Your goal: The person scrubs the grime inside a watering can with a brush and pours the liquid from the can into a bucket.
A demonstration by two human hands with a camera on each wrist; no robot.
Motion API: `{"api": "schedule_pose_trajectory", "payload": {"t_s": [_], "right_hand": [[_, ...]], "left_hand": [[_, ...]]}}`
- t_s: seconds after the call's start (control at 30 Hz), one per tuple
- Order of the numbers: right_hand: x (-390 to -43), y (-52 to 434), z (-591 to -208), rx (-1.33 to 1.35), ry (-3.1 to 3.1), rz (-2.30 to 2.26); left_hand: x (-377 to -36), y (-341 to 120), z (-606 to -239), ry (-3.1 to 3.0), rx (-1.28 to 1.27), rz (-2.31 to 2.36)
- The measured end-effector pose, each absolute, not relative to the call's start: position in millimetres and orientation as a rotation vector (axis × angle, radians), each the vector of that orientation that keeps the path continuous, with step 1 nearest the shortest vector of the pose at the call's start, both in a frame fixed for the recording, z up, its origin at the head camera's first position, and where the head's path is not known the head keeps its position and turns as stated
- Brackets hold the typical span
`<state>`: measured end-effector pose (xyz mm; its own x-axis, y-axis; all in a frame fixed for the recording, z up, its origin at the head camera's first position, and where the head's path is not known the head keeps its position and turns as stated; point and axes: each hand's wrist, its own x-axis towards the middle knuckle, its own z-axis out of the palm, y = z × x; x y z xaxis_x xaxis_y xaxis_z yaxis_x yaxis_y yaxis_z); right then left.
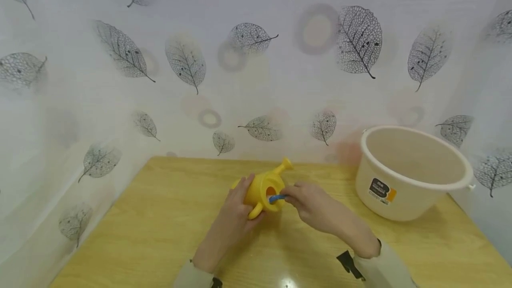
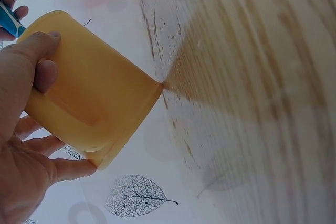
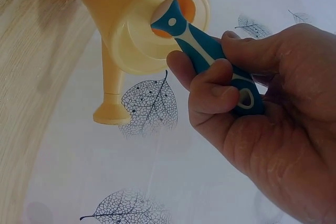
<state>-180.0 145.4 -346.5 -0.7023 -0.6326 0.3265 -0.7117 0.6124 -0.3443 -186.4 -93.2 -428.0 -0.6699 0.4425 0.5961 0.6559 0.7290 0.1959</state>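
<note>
A yellow watering can (image 1: 256, 190) is tipped over the table, its round opening turned toward my right hand. Its lower edge meets the tabletop in the left wrist view. My left hand (image 1: 236, 212) grips the can's body, thumb (image 2: 42, 48) on one side and fingers spread toward the base. My right hand (image 1: 316, 208) holds a blue-and-white handled tool (image 3: 202, 53) with a flared, forked end and a loop hole at the other. That forked end lies at the can's opening (image 3: 186, 11); anything beyond it is hidden. The spout (image 3: 112, 72) ends in a rose.
A large cream bucket (image 1: 396, 208) with a dark label stands at the table's right side. The wooden table (image 1: 160, 217) reaches back to a whitish wall covering (image 1: 256, 88) printed with grey leaves. Black straps (image 1: 350, 265) show at the sleeves.
</note>
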Motion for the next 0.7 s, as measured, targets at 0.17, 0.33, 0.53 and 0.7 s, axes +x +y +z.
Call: {"api": "schedule_pose_trajectory", "payload": {"t_s": [0.17,0.33,0.53,0.7], "right_hand": [[-181.2,145.3,-345.6,1.123,-2.68,0.672],[-187.0,144.1,-341.3,1.122,-2.679,0.659],[-186.0,143.8,-341.3,1.132,-2.693,0.693],[-182.0,143.9,-346.3,1.12,-2.688,0.7]], "left_hand": [[-187.2,-94.2,-427.4,-2.415,-0.848,-0.539],[-193.1,-94.6,-422.1,-2.421,-0.844,-0.561],[-192.1,-96.4,-422.2,-2.45,-0.851,-0.567],[-190.6,-95.6,-426.6,-2.421,-0.869,-0.514]]}}
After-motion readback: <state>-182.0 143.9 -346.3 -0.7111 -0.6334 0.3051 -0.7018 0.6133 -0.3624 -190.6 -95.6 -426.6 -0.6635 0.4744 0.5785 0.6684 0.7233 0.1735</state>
